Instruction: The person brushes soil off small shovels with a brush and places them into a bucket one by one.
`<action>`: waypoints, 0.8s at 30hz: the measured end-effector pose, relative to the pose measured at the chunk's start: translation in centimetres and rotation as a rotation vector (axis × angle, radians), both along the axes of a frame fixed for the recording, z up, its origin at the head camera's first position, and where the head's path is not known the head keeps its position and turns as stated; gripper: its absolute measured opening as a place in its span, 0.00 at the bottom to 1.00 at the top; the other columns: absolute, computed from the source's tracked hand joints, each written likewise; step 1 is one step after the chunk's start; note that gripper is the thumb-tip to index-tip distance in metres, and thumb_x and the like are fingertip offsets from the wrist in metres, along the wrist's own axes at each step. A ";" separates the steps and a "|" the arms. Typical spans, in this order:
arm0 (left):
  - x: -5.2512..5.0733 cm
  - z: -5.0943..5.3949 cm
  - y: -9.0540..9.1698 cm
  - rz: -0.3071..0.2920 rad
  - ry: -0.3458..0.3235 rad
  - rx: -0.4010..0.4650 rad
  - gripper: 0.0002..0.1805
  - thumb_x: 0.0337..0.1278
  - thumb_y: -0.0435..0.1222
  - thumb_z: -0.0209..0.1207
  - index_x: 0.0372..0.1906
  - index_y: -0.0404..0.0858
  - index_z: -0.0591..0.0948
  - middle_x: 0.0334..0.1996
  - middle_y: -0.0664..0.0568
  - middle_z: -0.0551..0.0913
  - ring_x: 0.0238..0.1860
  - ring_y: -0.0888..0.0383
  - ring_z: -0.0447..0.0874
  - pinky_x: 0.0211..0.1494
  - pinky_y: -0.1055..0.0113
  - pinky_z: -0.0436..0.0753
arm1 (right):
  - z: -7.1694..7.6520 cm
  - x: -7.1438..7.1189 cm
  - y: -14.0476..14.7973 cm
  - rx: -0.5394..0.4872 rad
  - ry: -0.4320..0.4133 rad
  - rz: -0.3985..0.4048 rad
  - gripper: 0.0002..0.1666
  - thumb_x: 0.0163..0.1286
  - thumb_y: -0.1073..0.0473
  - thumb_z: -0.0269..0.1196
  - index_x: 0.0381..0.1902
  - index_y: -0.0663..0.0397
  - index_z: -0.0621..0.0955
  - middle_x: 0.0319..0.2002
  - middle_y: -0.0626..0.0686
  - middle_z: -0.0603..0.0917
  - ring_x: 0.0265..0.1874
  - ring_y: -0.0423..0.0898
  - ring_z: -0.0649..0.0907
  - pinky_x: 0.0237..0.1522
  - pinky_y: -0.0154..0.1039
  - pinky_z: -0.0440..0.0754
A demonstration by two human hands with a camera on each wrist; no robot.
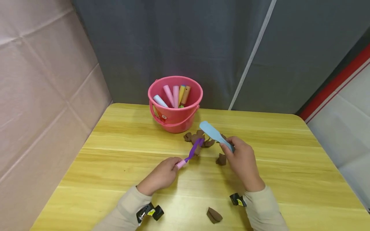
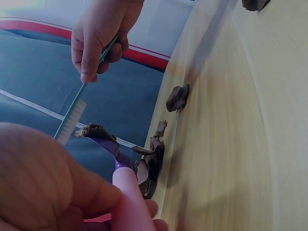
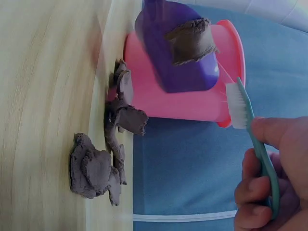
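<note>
My left hand (image 1: 163,175) grips the pink handle (image 2: 127,197) of a toy shovel whose purple blade (image 3: 192,79) is raised above the table. A brown clay-like lump (image 3: 190,43) sits on that blade. In my right hand (image 1: 242,158) is a light blue brush (image 1: 212,131), pinched by its handle; its white bristles (image 3: 236,106) show in the right wrist view and face the shovel side. The brush head is apart from the shovel. Below both tools, several brown clay-like pieces (image 3: 94,166) lie scattered on the table.
A pink bucket (image 1: 176,120) stands at the back of the wooden table (image 1: 115,154), with several pink, yellow, brown and light blue handles (image 1: 175,96) sticking up inside. One brown piece (image 1: 214,215) lies near the front. A grey curtain (image 1: 173,41) hangs behind the table.
</note>
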State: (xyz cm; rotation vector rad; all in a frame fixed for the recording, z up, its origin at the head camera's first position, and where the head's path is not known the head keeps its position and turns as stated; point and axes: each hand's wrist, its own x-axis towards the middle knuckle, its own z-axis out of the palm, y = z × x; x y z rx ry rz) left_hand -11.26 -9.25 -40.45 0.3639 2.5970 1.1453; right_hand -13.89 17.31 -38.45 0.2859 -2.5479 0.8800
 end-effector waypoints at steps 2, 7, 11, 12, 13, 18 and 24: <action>-0.1 -0.1 0.1 0.025 -0.009 0.036 0.17 0.75 0.32 0.46 0.61 0.33 0.77 0.56 0.39 0.79 0.44 0.50 0.78 0.50 0.49 0.78 | 0.1 0.2 -0.1 -0.001 -0.008 0.030 0.09 0.66 0.59 0.69 0.37 0.58 0.81 0.24 0.50 0.77 0.19 0.43 0.69 0.22 0.37 0.67; -0.3 -0.2 0.2 0.078 0.004 0.107 0.19 0.70 0.32 0.52 0.61 0.29 0.77 0.52 0.38 0.79 0.33 0.53 0.75 0.37 0.59 0.78 | 0.0 0.6 -1.0 0.035 -0.053 0.176 0.08 0.66 0.59 0.69 0.38 0.55 0.81 0.25 0.45 0.76 0.21 0.40 0.71 0.25 0.37 0.70; -0.2 -0.1 0.0 0.066 0.058 0.087 0.20 0.64 0.30 0.59 0.59 0.29 0.78 0.47 0.39 0.78 0.37 0.53 0.75 0.37 0.61 0.78 | -0.6 0.8 -2.0 0.077 -0.058 0.287 0.08 0.65 0.57 0.70 0.36 0.52 0.81 0.26 0.41 0.75 0.23 0.39 0.71 0.28 0.36 0.71; -0.1 -0.1 0.0 0.061 0.057 0.089 0.20 0.63 0.30 0.60 0.58 0.29 0.78 0.47 0.39 0.79 0.37 0.52 0.76 0.38 0.60 0.79 | -0.8 0.9 -2.2 0.084 -0.059 0.303 0.08 0.65 0.57 0.70 0.35 0.51 0.81 0.26 0.41 0.75 0.24 0.39 0.71 0.28 0.36 0.71; -0.1 0.0 0.1 0.055 0.058 0.091 0.19 0.63 0.30 0.60 0.58 0.29 0.78 0.47 0.39 0.79 0.38 0.52 0.76 0.38 0.59 0.79 | -0.9 0.9 -2.3 0.088 -0.058 0.314 0.07 0.65 0.57 0.71 0.35 0.50 0.81 0.26 0.41 0.75 0.24 0.38 0.71 0.28 0.35 0.71; 0.2 0.2 0.3 0.048 0.060 0.093 0.17 0.64 0.30 0.60 0.56 0.30 0.80 0.47 0.42 0.81 0.38 0.53 0.76 0.41 0.59 0.78 | -1.5 0.6 -2.5 0.056 -0.089 0.303 0.07 0.66 0.56 0.70 0.35 0.51 0.81 0.24 0.41 0.74 0.22 0.38 0.70 0.26 0.35 0.70; 0.2 0.2 0.6 0.014 0.069 0.097 0.16 0.67 0.30 0.57 0.57 0.30 0.80 0.47 0.44 0.81 0.43 0.52 0.77 0.48 0.53 0.79 | -2.1 0.0 -2.1 0.033 -0.143 0.258 0.07 0.67 0.56 0.68 0.37 0.52 0.81 0.21 0.42 0.73 0.20 0.39 0.69 0.25 0.35 0.69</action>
